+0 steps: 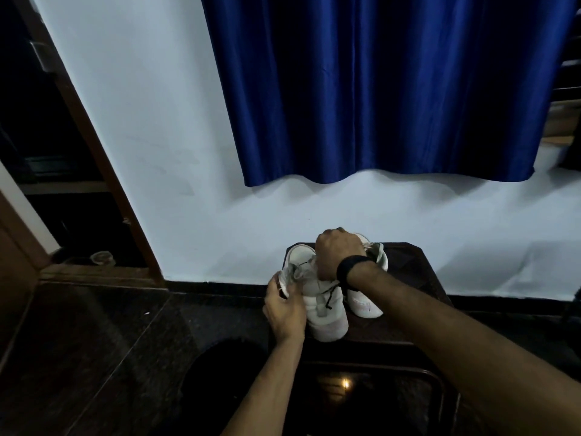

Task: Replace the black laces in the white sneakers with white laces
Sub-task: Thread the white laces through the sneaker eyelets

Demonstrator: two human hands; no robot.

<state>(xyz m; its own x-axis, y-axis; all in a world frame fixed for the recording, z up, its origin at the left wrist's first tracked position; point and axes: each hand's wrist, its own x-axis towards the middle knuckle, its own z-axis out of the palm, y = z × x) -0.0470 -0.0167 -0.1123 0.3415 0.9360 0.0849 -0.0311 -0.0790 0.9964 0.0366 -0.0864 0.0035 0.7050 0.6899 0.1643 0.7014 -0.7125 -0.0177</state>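
Observation:
Two white sneakers stand side by side on a dark stool (418,272), toes toward me. My left hand (284,306) grips the side of the left sneaker (323,322) near its collar. My right hand (338,254), with a black band on the wrist, is curled over the tongue area of that sneaker; what its fingers hold is hidden. A black lace (331,294) runs loosely down the left sneaker's front and ends near its middle. The right sneaker (364,305) is partly covered by my right wrist. No white laces are visible.
The stool stands against a white wall (157,152) under a blue curtain (377,89). Dark polished floor (94,341) spreads to the left. A brown door frame (103,171) and dark doorway are at left. A second dark stool edge (437,382) sits in front, nearer me.

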